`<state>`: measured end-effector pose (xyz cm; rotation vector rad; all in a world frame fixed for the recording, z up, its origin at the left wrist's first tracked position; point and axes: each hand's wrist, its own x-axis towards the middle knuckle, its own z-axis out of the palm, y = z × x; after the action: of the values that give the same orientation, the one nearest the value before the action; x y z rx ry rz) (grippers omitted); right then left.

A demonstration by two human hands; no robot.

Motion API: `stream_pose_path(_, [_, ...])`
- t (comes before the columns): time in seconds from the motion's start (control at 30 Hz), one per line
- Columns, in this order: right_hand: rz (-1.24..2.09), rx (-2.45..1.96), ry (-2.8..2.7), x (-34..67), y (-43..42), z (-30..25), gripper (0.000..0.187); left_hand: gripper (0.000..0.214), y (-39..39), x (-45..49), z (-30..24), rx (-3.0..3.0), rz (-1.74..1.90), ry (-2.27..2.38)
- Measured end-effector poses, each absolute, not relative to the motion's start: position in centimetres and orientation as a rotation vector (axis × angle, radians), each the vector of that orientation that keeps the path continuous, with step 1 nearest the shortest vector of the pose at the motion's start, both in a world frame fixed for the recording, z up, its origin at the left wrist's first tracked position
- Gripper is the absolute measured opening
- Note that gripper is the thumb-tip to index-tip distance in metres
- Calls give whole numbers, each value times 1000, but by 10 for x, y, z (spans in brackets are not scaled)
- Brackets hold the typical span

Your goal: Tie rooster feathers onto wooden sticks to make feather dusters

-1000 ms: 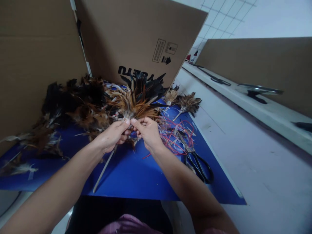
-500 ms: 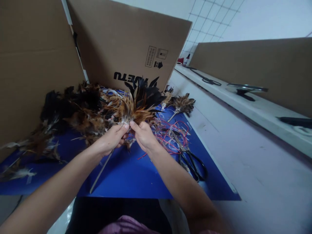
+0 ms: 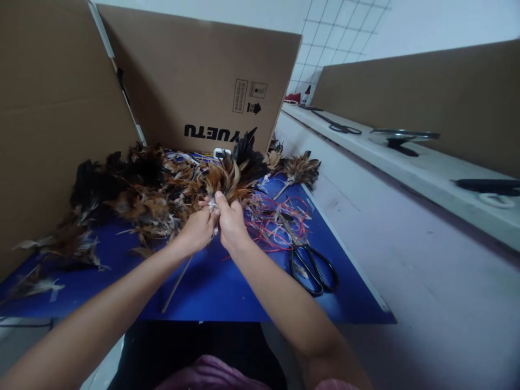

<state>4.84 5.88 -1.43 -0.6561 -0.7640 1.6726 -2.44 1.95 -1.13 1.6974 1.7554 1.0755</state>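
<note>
Both of my hands close around the base of a feather duster (image 3: 227, 179), whose brown and black feathers fan out away from me. Its thin stick (image 3: 176, 287) slants down toward the table's near edge, below my left hand (image 3: 202, 227). My right hand (image 3: 231, 216) presses against the left one, its thumb over the pale feather quills. The fingertips are partly hidden. Loose brown and black feathers (image 3: 142, 206) are heaped to the left of my hands. Beside my right forearm lie black-handled scissors (image 3: 312, 265) and a tangle of red string (image 3: 280, 222).
A blue mat (image 3: 219, 292) covers the table. Tall cardboard panels (image 3: 195, 76) stand behind and to the left. A smaller feather bundle (image 3: 300, 170) lies at the mat's right back edge. Along the right wall runs a ledge (image 3: 365, 146) holding another pair of scissors (image 3: 337, 125).
My hands have drawn closer together, the left shifting in beneath the right at the quills. The duster's feather head has turned, its feathers now bunched more to the right. The view has shifted slightly.
</note>
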Motion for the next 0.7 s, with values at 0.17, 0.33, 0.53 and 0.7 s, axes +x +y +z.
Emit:
stream_pose_path(0.17, [1707,-602,-762,57,58,-12,17,27,13,-30,-3,1281,1087,1420])
stream_pose_path(0.33, [1564,-571,-778,58,65,-17,24,30,25,-42,5,717,1241,1222])
stream_pose_path(0.53, [1474,-651,-880,57,70,-29,30,27,36,-31,0,576,1243,1047])
stream_pose_path(0.7, [1518,-833,-992,60,72,-34,41,28,36,-26,-2,534,1196,1032])
